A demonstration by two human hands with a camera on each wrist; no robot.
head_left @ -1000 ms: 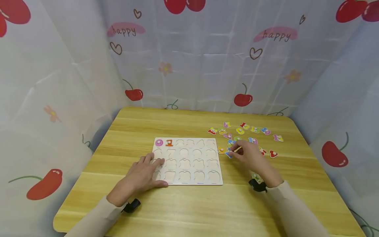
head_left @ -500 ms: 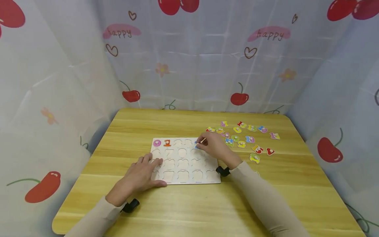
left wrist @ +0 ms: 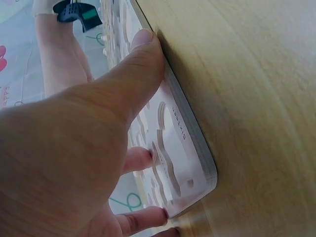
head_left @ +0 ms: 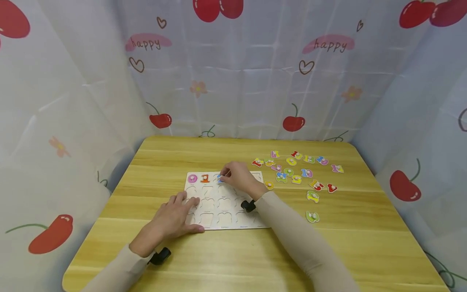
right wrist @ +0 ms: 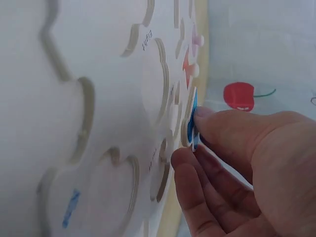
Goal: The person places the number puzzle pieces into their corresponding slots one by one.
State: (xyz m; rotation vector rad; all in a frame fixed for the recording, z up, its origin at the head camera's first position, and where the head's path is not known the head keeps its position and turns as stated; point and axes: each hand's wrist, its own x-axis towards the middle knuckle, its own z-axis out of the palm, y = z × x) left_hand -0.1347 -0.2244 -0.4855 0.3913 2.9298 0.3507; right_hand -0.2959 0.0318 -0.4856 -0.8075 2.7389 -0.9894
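Observation:
A white wooden number puzzle board (head_left: 215, 194) lies on the table, with a purple 0 piece (head_left: 192, 178) and an orange 1 piece (head_left: 205, 178) in its top row. My left hand (head_left: 171, 215) rests on the board's left side, its thumb (left wrist: 143, 42) on the front edge and other fingers spread over the slots. Between thumb and fingers, my right hand (head_left: 238, 177) pinches a blue number piece (right wrist: 192, 121), apparently a 2, over the third top-row slot. Its edge shows above the board in the right wrist view. The right hand hides part of the top row.
Several colourful number pieces (head_left: 307, 173) lie scattered on the table right of the board. A green piece (head_left: 312, 216) lies nearest the front. Bare wooden tabletop (head_left: 233, 259) extends in front of the board; a cherry-print curtain (head_left: 233, 97) hangs behind.
The right hand has carried the blue piece from the scattered pieces leftward across the board to the third top-row slot. The left hand has stayed on the board; the head view has shifted slightly.

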